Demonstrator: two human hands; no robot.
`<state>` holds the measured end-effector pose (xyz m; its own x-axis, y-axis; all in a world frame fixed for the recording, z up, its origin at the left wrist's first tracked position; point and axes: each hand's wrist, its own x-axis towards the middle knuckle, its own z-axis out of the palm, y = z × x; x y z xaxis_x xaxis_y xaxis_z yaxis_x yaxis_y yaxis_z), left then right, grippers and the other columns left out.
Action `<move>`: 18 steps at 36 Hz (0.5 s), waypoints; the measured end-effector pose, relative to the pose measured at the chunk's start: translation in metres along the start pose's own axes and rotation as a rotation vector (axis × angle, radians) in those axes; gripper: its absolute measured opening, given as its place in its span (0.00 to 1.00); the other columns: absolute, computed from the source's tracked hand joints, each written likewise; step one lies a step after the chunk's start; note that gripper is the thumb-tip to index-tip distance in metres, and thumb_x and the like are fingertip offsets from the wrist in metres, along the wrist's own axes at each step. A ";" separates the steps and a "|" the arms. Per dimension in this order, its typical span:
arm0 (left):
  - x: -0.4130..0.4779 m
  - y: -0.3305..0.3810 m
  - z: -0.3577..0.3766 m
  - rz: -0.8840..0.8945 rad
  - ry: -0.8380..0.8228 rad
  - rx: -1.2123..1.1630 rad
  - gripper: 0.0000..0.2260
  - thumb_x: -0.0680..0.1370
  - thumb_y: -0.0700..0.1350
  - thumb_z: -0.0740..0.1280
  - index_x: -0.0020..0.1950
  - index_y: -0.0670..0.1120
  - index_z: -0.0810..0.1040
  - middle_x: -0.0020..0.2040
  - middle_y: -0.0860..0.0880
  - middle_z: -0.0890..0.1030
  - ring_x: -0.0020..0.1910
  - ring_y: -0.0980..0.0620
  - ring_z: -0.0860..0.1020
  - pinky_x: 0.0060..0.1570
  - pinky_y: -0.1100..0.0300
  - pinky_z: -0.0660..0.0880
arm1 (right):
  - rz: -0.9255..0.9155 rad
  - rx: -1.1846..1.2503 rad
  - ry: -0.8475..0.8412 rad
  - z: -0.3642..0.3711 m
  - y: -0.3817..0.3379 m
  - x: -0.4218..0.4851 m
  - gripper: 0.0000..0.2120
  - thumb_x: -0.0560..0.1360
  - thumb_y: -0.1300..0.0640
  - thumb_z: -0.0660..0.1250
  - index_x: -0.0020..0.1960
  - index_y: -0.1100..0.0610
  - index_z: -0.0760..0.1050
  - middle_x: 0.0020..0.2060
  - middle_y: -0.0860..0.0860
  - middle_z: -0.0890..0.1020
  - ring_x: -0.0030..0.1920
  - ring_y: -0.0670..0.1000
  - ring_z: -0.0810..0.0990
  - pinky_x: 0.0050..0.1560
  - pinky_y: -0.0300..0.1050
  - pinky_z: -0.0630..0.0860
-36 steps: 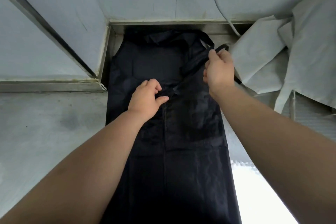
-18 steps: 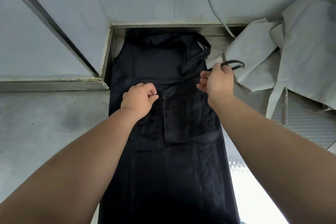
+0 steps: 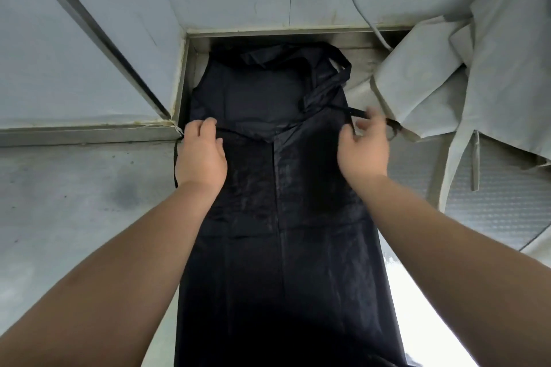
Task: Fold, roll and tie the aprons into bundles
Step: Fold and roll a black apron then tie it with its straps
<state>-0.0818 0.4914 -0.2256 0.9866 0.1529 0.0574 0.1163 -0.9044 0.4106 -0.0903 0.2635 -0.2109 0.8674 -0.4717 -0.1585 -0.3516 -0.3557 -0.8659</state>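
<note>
Folding looks partly done: the dark apron (image 3: 283, 247) lies lengthwise on the desk (image 3: 74, 202), bib toward the wall, with its sides brought in to meet along a middle line, making a narrow strip. Rolling and tying are, I judge, not yet begun. The cloth is thin, faintly glossy and creased. The left hand (image 3: 202, 155) rests on its left edge, fingers together. The blurred right hand (image 3: 363, 149) has its fingers loosely spread at a waist tie (image 3: 356, 112); I cannot tell whether they pinch it.

The light is soft and even, white glare burns out the lower right corner, the right hand (image 3: 365, 149) is motion-blurred, and straight lines bend near the edges.
</note>
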 end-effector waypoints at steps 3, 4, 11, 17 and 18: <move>-0.010 -0.011 -0.004 0.033 -0.025 0.103 0.18 0.78 0.39 0.61 0.69 0.40 0.70 0.67 0.40 0.69 0.66 0.40 0.68 0.65 0.48 0.67 | -0.180 -0.283 -0.230 0.001 0.004 -0.022 0.19 0.77 0.54 0.63 0.66 0.57 0.71 0.60 0.53 0.77 0.61 0.53 0.75 0.59 0.36 0.66; -0.016 -0.015 -0.006 0.056 -0.031 0.156 0.19 0.78 0.38 0.62 0.68 0.40 0.70 0.67 0.39 0.69 0.68 0.39 0.66 0.68 0.47 0.64 | -0.204 -0.367 -0.335 0.003 0.005 -0.028 0.20 0.77 0.51 0.64 0.67 0.56 0.72 0.62 0.54 0.76 0.64 0.53 0.73 0.62 0.38 0.65; -0.070 -0.020 -0.010 0.255 -0.275 0.170 0.20 0.80 0.51 0.58 0.71 0.47 0.69 0.72 0.44 0.66 0.68 0.40 0.66 0.66 0.47 0.64 | -0.321 -0.956 -0.698 0.006 0.019 -0.058 0.36 0.75 0.38 0.59 0.77 0.45 0.48 0.77 0.56 0.43 0.76 0.57 0.46 0.75 0.52 0.38; -0.074 -0.031 0.004 0.199 -0.555 0.326 0.31 0.79 0.65 0.45 0.76 0.56 0.35 0.76 0.50 0.31 0.74 0.49 0.31 0.73 0.50 0.34 | -0.348 -0.987 -0.661 0.010 0.030 -0.061 0.35 0.77 0.36 0.54 0.77 0.44 0.42 0.76 0.56 0.39 0.76 0.58 0.41 0.72 0.52 0.32; -0.069 -0.031 0.007 0.199 -0.554 0.334 0.31 0.78 0.65 0.44 0.75 0.56 0.34 0.75 0.50 0.31 0.74 0.49 0.30 0.73 0.49 0.34 | -0.360 -0.997 -0.644 0.012 0.029 -0.058 0.35 0.77 0.36 0.54 0.77 0.44 0.42 0.76 0.56 0.39 0.76 0.58 0.41 0.72 0.52 0.33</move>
<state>-0.1530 0.5058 -0.2481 0.8958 -0.1755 -0.4084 -0.1323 -0.9824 0.1318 -0.1468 0.2902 -0.2329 0.8860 0.1614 -0.4346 0.0724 -0.9741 -0.2142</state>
